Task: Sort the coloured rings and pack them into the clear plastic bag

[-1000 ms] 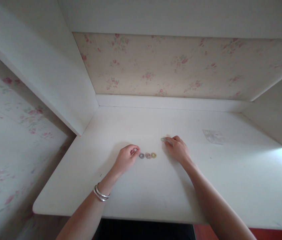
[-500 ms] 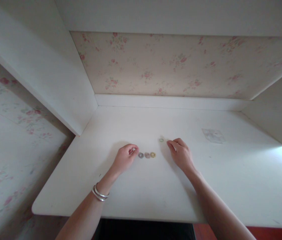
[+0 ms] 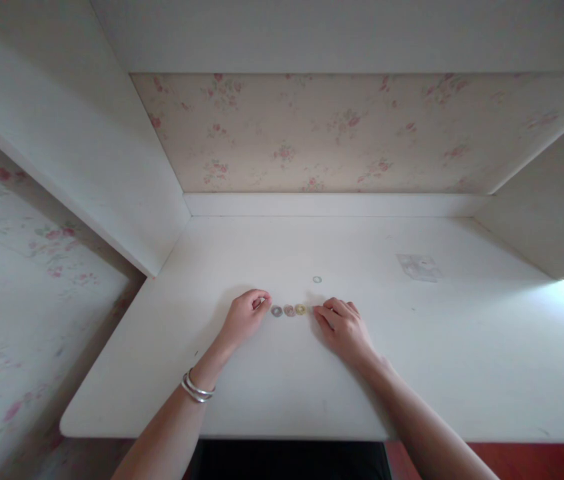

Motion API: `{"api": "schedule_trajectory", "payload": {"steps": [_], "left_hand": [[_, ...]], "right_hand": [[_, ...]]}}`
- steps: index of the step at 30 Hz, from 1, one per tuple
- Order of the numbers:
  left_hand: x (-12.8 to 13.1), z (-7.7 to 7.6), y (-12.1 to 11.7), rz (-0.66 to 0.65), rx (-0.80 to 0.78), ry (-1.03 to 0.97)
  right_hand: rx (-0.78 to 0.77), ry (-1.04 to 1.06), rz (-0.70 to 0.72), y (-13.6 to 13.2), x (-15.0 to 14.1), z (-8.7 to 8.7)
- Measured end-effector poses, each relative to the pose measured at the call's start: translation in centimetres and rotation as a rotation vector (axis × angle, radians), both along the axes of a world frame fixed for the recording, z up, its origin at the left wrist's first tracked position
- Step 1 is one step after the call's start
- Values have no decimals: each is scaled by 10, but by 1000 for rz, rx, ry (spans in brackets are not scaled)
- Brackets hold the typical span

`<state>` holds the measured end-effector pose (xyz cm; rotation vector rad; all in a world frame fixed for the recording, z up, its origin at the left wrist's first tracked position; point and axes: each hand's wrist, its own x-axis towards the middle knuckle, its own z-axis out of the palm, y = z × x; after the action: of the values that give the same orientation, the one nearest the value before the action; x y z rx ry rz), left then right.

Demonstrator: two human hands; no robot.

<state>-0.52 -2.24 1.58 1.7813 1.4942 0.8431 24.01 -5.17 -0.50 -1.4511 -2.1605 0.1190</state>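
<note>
Three small coil-like rings lie in a row on the white desk between my hands: a grey ring (image 3: 277, 311), a pink ring (image 3: 289, 311) and a yellow ring (image 3: 301, 310). Just left of the grey one, my left hand (image 3: 247, 317) rests with thumb and forefinger pinched together; nothing shows between them. At the yellow ring's right side is my right hand (image 3: 342, 325), its fingertips pinched low over the desk. Whether something small and pale is in that pinch is too faint to make out. A pale green ring (image 3: 317, 279) lies alone behind the row.
A clear plastic bag (image 3: 419, 267) lies flat at the right rear of the white desk (image 3: 262, 393). Upright panels close in the left and right sides, with a flowered wall (image 3: 312, 133) behind. An overhead panel (image 3: 332, 40) spans the top.
My right hand has let go of the pale green ring, leaving it on the desk, and has moved nearer me and left to beside the yellow ring. My left hand stays by the grey ring.
</note>
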Motion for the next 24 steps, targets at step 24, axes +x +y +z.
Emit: {"api": "schedule_trajectory", "payload": {"steps": [24], "left_hand": [[110, 6, 65, -340, 286, 440]], "right_hand": [[-72, 471, -331, 21, 32, -4]]}}
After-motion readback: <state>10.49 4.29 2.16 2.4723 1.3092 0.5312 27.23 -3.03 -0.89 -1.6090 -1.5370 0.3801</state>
